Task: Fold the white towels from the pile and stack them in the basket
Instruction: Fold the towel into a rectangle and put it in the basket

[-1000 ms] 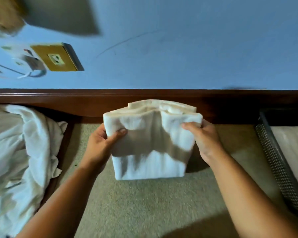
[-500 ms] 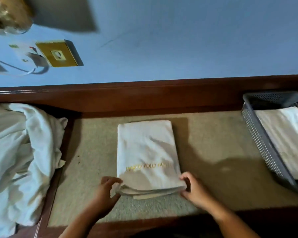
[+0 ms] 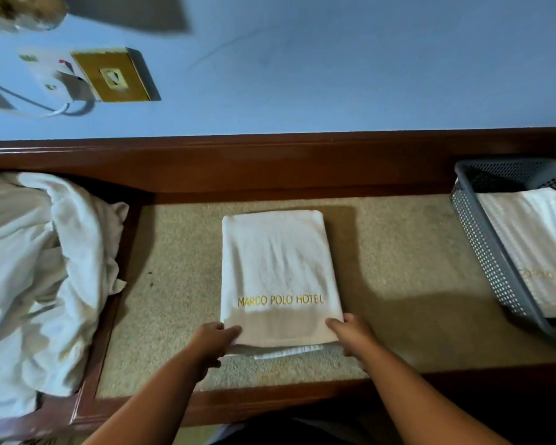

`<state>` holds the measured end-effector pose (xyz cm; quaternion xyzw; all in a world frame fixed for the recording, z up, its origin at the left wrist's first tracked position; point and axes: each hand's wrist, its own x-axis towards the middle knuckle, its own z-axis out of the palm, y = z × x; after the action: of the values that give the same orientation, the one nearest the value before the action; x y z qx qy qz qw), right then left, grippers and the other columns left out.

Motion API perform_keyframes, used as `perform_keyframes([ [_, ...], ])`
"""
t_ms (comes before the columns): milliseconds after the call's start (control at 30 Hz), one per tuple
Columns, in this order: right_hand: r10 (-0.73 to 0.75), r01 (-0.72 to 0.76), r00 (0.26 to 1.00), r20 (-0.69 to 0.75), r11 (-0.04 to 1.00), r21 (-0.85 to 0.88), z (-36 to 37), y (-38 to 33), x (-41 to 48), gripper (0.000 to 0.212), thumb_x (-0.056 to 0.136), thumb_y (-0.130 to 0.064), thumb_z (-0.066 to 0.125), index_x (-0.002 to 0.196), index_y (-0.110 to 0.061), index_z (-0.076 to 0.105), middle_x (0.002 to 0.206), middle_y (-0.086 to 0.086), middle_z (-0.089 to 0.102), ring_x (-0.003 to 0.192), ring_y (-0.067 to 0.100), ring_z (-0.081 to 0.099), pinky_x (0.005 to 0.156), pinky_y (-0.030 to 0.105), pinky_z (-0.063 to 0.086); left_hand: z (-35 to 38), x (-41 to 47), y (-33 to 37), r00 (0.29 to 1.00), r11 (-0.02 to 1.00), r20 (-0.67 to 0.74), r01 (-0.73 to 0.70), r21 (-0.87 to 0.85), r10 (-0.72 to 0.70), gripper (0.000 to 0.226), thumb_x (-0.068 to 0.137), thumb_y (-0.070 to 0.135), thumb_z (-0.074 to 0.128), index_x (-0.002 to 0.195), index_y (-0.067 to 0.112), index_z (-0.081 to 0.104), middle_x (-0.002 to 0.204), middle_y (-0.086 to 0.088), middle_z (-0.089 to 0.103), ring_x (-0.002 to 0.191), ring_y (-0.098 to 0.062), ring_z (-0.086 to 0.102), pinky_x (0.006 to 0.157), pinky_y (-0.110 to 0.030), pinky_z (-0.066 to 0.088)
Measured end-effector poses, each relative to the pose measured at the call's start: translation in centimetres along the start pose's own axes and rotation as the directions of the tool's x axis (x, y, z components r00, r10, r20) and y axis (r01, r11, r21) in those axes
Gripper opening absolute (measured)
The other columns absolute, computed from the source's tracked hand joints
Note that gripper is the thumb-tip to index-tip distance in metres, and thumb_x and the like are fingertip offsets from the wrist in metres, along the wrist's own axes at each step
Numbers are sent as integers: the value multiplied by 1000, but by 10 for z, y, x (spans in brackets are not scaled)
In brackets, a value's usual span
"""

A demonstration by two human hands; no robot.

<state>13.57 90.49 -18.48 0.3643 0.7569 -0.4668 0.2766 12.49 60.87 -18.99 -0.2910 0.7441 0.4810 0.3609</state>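
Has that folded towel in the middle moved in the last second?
Yes. The folded towel was held upright, its top edge overlapping the wooden rail; now it lies flat on the table top, short of that rail.

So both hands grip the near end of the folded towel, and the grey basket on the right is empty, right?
Not empty: the head view shows the grey basket holding a white towel. The left hand and right hand do grip the near end of the folded towel.
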Motion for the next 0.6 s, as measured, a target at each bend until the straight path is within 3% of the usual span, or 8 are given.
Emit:
perform_keyframes([
  [100,-80,85,996,-49,992,94,0,-1,-3,18,81,-27,60,79,-10,66,68,1,63,60,16,54,52,26,34,-4,-6,-8,994,975,107,-7,-223,31,21,95,22,66,101,2,67,69,-4,53,60,-16,45,54,-27,36],
  [200,-71,80,992,-106,993,86,-2,4,-2,23,88,-21,57,66,-13,57,63,0,57,58,16,50,55,28,34,-5,-17,-16,977,935,212,42,-352,36,16,96,17,63,101,3,65,64,-2,49,57,-14,44,53,-28,36],
  [300,-30,29,993,-112,1000,-9,-1,15,1,19,92,-16,55,75,-11,63,72,7,65,64,22,58,55,27,39,-3,-21,-25,982,980,187,20,-196,17,16,96,18,65,98,2,66,64,-3,52,56,-15,45,51,-27,37],
  [367,-16,9,993,-116,998,-66,3,18,0,13,90,-17,57,87,-10,67,83,10,69,73,26,63,53,26,40,-1,-19,-29,996,1000,84,-21,-19,23,16,96,22,66,94,5,68,68,-5,60,60,-17,49,53,-26,39],
  [467,-53,32,982,-180,993,-116,8,16,-3,3,87,-15,61,87,-12,62,87,8,67,73,22,59,54,25,42,3,-14,-31,989,989,-120,-70,133,86,27,87,32,75,75,10,63,63,-5,64,57,-22,57,55,-29,45],
  [533,-67,43,984,-168,989,-141,9,18,1,15,86,-21,65,96,-10,66,98,11,71,83,24,65,71,30,51,2,-6,-38,977,976,-159,-108,190,139,34,73,46,76,74,13,68,68,-4,70,64,-24,67,64,-38,58],
  [600,-42,24,995,-95,982,-188,6,22,5,51,88,-32,68,131,-5,61,128,15,65,114,28,64,91,29,48,3,7,-50,976,961,-133,-135,241,171,36,69,53,72,78,18,72,74,-2,73,68,-22,71,69,-44,61],
])
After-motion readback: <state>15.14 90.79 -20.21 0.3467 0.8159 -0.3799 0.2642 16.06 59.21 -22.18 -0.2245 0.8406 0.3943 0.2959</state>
